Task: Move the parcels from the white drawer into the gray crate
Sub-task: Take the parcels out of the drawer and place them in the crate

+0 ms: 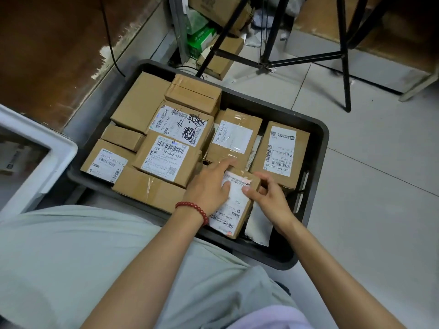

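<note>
The gray crate (319, 136) lies on the floor in front of me, packed with several brown cardboard parcels bearing white labels. A small labelled parcel (234, 210) lies at the crate's near right corner. My left hand (209, 186), with a red bead bracelet on the wrist, rests on that parcel with fingers stretched out, the index finger reaching toward a taped parcel (234, 138) behind. My right hand (268, 193) pinches the small parcel's far right corner between thumb and curled fingers. The white drawer (60, 148) shows at the left edge; its inside is mostly hidden.
A black tripod (342, 55) stands on the tiled floor beyond the crate. Cardboard boxes and green packets (202, 36) crowd a shelf base at the top. A brown wooden panel (47, 55) fills the upper left. My lap lies close below the crate.
</note>
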The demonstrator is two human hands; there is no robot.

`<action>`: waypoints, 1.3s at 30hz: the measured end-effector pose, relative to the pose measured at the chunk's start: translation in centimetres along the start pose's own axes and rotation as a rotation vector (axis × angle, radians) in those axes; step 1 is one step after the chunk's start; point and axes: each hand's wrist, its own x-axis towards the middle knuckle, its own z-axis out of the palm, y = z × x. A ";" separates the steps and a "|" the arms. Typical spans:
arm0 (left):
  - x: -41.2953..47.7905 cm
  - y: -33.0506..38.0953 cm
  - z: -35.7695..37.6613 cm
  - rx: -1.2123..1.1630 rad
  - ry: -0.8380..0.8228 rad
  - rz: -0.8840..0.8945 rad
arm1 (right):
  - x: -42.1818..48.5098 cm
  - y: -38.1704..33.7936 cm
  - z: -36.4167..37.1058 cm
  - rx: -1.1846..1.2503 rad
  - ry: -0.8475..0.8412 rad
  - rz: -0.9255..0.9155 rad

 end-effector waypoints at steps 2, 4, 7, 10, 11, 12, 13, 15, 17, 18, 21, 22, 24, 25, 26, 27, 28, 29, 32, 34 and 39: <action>0.1 -0.3 0.0 -0.009 0.020 0.000 | 0.0 0.8 0.8 0.103 0.000 0.018; 0.3 -0.5 0.1 0.028 0.013 0.007 | 0.0 1.4 1.5 0.190 0.052 0.022; 0.3 -1.0 0.3 0.096 -0.006 0.005 | -0.2 1.9 2.3 0.149 0.113 0.018; 0.4 -0.9 0.5 0.162 0.027 0.030 | -0.2 1.7 2.5 0.015 0.144 0.030; 0.5 -0.7 0.5 0.188 0.043 0.047 | -0.1 1.4 2.5 -0.027 0.149 0.031; 0.5 -0.5 0.4 0.210 0.060 0.071 | 0.1 1.1 2.4 -0.064 0.151 0.033; 0.5 -0.3 0.3 0.231 0.077 0.098 | 0.2 0.8 2.3 -0.102 0.148 0.035; 0.4 0.3 -0.1 0.275 0.124 0.155 | 0.4 0.4 2.1 -0.194 0.140 0.029; 0.2 0.9 -0.9 0.335 0.181 0.197 | 0.1 0.0 2.0 -0.319 0.151 -0.041; 0.0 1.1 -1.5 0.376 0.212 0.205 | -0.1 -0.2 2.0 -0.400 0.167 -0.111; -0.6 1.0 -4.0 0.461 0.317 0.105 | -0.7 -2.1 2.4 -0.653 0.182 -0.327; -0.8 0.7 -5.1 0.466 0.350 0.037 | -0.6 -3.2 2.8 -0.713 0.160 -0.383; -1.4 -0.3 -7.3 0.468 0.393 -0.090 | 0.0 -5.4 4.1 -0.835 0.087 -0.480; -1.7 -1.0 -8.4 0.476 0.400 -0.145 | 0.4 -6.6 5.0 -0.891 0.051 -0.524; -2.1 -1.8 -9.6 0.480 0.409 -0.197 | 0.8 -7.9 6.0 -0.926 0.024 -0.567; -2.7 -2.5 -10.7 0.477 0.419 -0.249 | 1.1 -9.2 7.1 -0.941 0.005 -0.612; -3.3 -3.2 -12.0 0.469 0.440 -0.298 | 1.3 -10.7 8.3 -0.947 -0.008 -0.666; -4.1 -3.9 -13.2 0.456 0.466 -0.345 | 1.3 -12.2 9.7 -0.956 -0.021 -0.723; -7.2 -5.9 -16.8 0.419 0.548 -0.473 | 0.7 -15.9 14.3 -0.982 -0.088 -0.861; -10.0 -7.5 -18.7 0.384 0.610 -0.547 | -0.3 -17.4 17.8 -1.000 -0.145 -0.966; -16.2 -13.1 -21.3 0.301 0.713 -0.701 | -2.8 -18.3 25.4 -1.097 -0.344 -1.133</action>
